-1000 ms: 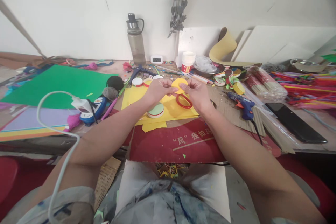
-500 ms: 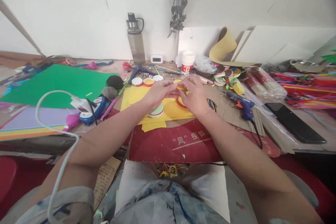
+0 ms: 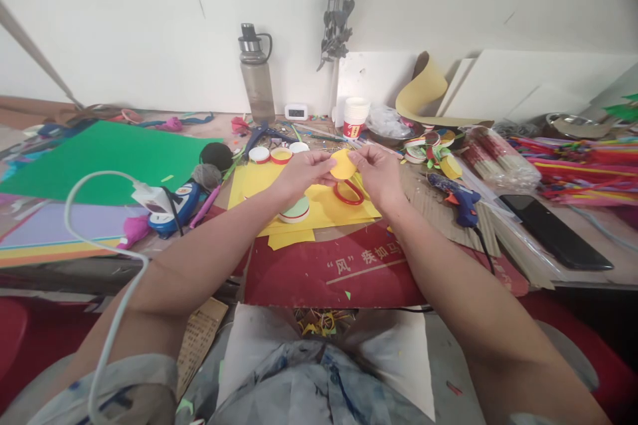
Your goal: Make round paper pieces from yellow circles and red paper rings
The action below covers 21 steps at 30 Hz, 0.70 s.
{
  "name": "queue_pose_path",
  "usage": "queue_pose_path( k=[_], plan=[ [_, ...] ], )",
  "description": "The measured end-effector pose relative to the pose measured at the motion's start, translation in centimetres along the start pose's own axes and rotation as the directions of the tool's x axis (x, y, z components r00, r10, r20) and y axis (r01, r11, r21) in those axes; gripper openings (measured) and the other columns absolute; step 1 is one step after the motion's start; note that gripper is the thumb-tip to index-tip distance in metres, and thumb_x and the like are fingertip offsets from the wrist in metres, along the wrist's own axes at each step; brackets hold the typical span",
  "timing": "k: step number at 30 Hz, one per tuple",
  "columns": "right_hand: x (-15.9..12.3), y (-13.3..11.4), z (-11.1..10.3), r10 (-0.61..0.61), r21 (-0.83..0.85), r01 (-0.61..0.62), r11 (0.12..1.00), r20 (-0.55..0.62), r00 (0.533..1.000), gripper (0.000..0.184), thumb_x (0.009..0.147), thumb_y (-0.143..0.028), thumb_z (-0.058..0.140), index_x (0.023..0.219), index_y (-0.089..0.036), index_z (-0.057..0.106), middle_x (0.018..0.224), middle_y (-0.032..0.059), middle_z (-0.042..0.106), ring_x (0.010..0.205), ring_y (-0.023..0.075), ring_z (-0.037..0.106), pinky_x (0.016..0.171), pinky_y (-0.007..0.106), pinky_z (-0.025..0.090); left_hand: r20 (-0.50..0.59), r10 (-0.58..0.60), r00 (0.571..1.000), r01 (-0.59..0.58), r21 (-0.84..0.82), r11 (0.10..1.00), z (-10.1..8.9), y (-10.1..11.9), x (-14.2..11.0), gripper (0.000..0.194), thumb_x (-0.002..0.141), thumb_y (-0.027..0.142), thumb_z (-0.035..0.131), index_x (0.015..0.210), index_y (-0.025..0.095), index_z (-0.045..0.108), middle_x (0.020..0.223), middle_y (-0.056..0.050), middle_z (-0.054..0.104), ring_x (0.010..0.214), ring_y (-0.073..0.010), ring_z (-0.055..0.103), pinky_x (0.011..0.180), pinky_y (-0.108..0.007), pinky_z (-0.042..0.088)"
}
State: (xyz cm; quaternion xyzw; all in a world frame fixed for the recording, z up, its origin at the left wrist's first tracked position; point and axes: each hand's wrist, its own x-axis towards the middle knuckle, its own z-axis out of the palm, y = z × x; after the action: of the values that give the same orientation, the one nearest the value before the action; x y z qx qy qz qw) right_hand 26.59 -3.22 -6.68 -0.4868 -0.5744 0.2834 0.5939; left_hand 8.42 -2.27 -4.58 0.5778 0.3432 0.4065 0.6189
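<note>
Between my two hands a yellow paper circle [image 3: 343, 165] is held up above the table. My left hand [image 3: 310, 174] pinches its left edge, and my right hand [image 3: 376, 171] has its right edge between thumb and fingers. Just below the circle, scissors with red handles [image 3: 348, 192] rest on yellow sheets [image 3: 323, 206]; their blades are hidden. A round piece with a pale green top and a red and white rim [image 3: 295, 210] lies under my left wrist. Behind that hand are small round red-rimmed pieces [image 3: 282, 156].
A blue glue gun [image 3: 466, 206] with a cord and a black phone [image 3: 555, 231] lie on the right. At the back stand a water bottle [image 3: 258, 76] and stacked paper cups [image 3: 355, 118]. A white cable [image 3: 82, 212] loops over my left arm. Green sheet [image 3: 114, 163] covers the left side.
My right hand has shifted slightly right, and the yellow circle now faces me between both hands. The red scissor handles show more fully.
</note>
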Motion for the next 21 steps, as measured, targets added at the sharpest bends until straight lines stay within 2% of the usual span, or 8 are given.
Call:
queue_pose_path(
  k=[3, 7, 9, 11, 15, 18, 21],
  plan=[
    [-0.15, -0.18, 0.19, 0.019, 0.138, -0.026, 0.99, 0.053, 0.998, 0.055, 0.077, -0.075, 0.08, 0.075, -0.023, 0.065, 0.074, 0.0011, 0.062, 0.07, 0.0165, 0.053, 0.067, 0.033, 0.045, 0.002, -0.051, 0.999, 0.051, -0.014, 0.999, 0.01, 0.21, -0.09, 0.022, 0.088, 0.027, 0.087, 0.09, 0.012, 0.072, 0.092, -0.008, 0.082, 0.078, -0.0158, 0.081, 0.076, -0.027, 0.062],
    [-0.37, -0.48, 0.3, 0.115, 0.267, -0.144, 0.953, 0.124, 0.986, 0.065, 0.083, -0.089, 0.065, 0.08, -0.024, 0.065, 0.078, 0.003, 0.064, 0.071, 0.0185, 0.057, 0.067, 0.034, 0.05, -0.053, -0.031, 0.998, 0.031, 0.006, 0.999, 0.0, 0.56, -0.13, 0.02, 0.089, 0.025, 0.086, 0.089, 0.011, 0.071, 0.088, -0.008, 0.082, 0.078, -0.0171, 0.082, 0.07, -0.024, 0.061],
    [-0.45, -0.48, 0.33, 0.105, 0.22, -0.137, 0.966, 0.151, 0.983, 0.064, 0.083, -0.088, 0.066, 0.08, -0.025, 0.064, 0.075, 0.0018, 0.062, 0.069, 0.0178, 0.055, 0.065, 0.033, 0.048, -0.061, -0.018, 0.998, 0.02, 0.029, 0.999, -0.01, 0.6, -0.12, 0.021, 0.09, 0.025, 0.085, 0.087, 0.011, 0.07, 0.086, -0.008, 0.081, 0.076, -0.0169, 0.082, 0.069, -0.023, 0.06],
    [-0.49, -0.33, 0.37, 0.061, 0.126, -0.082, 0.989, 0.163, 0.985, 0.06, 0.08, -0.082, 0.077, 0.076, -0.024, 0.062, 0.07, -0.0006, 0.058, 0.067, 0.016, 0.051, 0.064, 0.032, 0.044, -0.054, -0.009, 0.998, 0.012, 0.056, 0.998, -0.03, 0.5, -0.09, 0.024, 0.088, 0.026, 0.087, 0.084, 0.011, 0.069, 0.084, -0.007, 0.081, 0.075, -0.0168, 0.082, 0.069, -0.023, 0.06],
    [-0.54, 0.11, 0.47, 0.021, -0.037, -0.018, 0.999, 0.092, 0.996, 0.054, 0.08, -0.066, 0.085, 0.065, -0.023, 0.056, 0.063, -0.0032, 0.052, 0.061, 0.0131, 0.041, 0.06, 0.03, 0.034, -0.053, -0.014, 0.999, 0.018, 0.088, 0.996, -0.08, 0.2, 0.0, 0.026, 0.087, 0.028, 0.088, 0.082, 0.012, 0.067, 0.078, -0.005, 0.079, 0.072, -0.0169, 0.081, 0.068, -0.024, 0.061],
    [-0.63, 0.16, 0.5, 0.005, -0.054, -0.001, 0.999, 0.082, 0.997, 0.054, 0.083, -0.065, 0.083, 0.063, -0.023, 0.054, 0.06, -0.0027, 0.051, 0.059, 0.0132, 0.04, 0.058, 0.031, 0.032, -0.061, -0.026, 0.998, 0.031, 0.088, 0.996, -0.1, 0.19, 0.01, 0.027, 0.087, 0.028, 0.088, 0.082, 0.013, 0.066, 0.075, -0.006, 0.079, 0.072, -0.0173, 0.081, 0.067, -0.024, 0.061],
    [-0.77, 0.04, 0.57, 0.0, -0.038, 0.003, 0.999, 0.092, 0.996, 0.056, 0.083, -0.07, 0.081, 0.063, -0.024, 0.057, 0.06, -0.0012, 0.056, 0.058, 0.0142, 0.043, 0.058, 0.032, 0.034, -0.065, -0.038, 0.997, 0.043, 0.088, 0.995, -0.07, 0.4, -0.03, 0.027, 0.086, 0.031, 0.089, 0.084, 0.013, 0.069, 0.078, -0.007, 0.081, 0.073, -0.0173, 0.081, 0.068, -0.024, 0.062]
  ],
)
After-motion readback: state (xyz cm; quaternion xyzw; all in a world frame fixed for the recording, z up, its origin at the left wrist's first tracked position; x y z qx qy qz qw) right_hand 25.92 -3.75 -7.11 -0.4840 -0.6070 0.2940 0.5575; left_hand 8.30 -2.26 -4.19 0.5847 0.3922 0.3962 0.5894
